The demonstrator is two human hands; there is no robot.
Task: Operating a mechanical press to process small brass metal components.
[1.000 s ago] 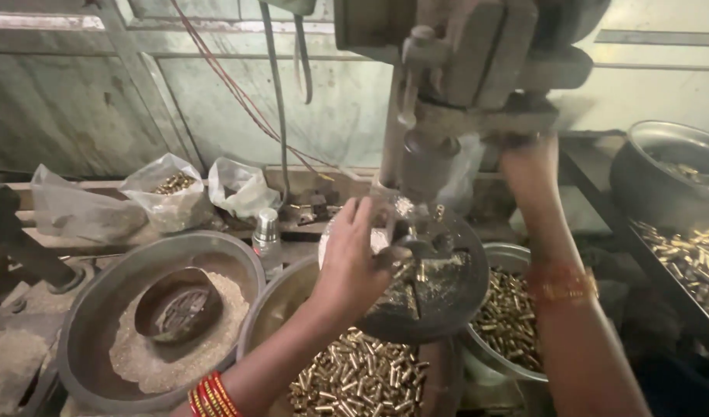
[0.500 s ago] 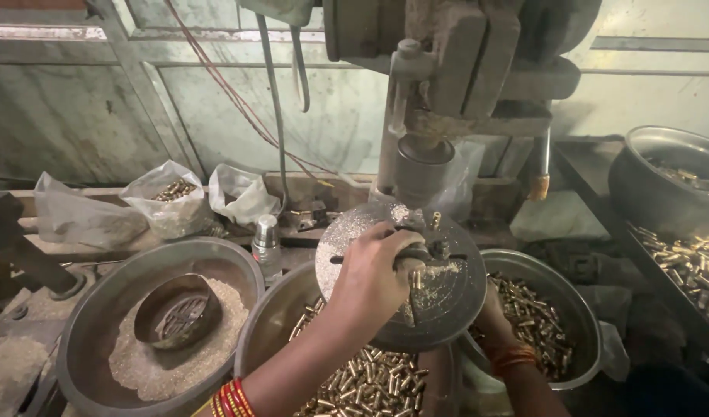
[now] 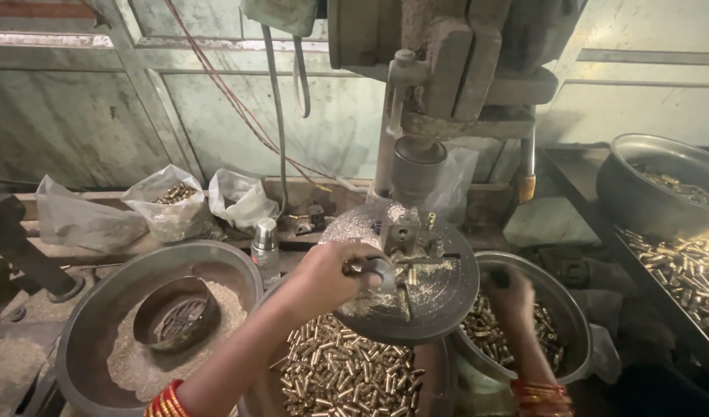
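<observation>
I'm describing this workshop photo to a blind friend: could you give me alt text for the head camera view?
The left hand grips a small metal handle on the round, shavings-dusted table of a drill press, while the right hand reaches into a metal bowl of small brass pieces. Another bowl of brass pieces sits below.

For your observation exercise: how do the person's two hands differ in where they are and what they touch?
The left hand rests up on the round drill table, fingers on a small metal piece; the right hand is lower, reaching into the bowl of brass pieces. The left shows sharply; the right is blurred. Both wrists wear red-and-gold bangles.
</observation>
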